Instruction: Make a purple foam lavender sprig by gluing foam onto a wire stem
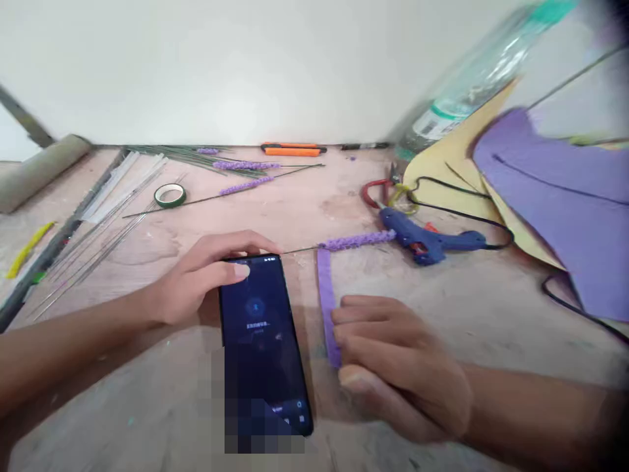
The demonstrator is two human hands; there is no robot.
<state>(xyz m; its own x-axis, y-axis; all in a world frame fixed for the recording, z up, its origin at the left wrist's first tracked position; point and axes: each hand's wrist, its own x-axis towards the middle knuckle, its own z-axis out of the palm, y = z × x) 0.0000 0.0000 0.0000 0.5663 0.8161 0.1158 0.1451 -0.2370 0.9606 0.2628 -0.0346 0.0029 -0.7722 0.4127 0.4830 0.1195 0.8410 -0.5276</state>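
A phone [263, 341] lay on the tabletop [491, 314] under the left hand's [196, 282] fingers [236, 272]. A foam strip [325, 295] ran just right of it, touching the right hand's [398, 367] fingers [358, 321]. Beyond those fingers lay a glue gun [427, 239]; far beyond the left fingers sat a tape roll [170, 195].

Bare tabletop [295, 210] lay open at 12 o'clock; glue gun [427, 241] and cord [496, 229] blocked 2 o'clock; wires [98, 229] crowded 10 o'clock.

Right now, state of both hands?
Left hand: open, fingers resting on the phone, not gripping.
Right hand: loosely curled, fingertips on the purple strip, no clear grasp.
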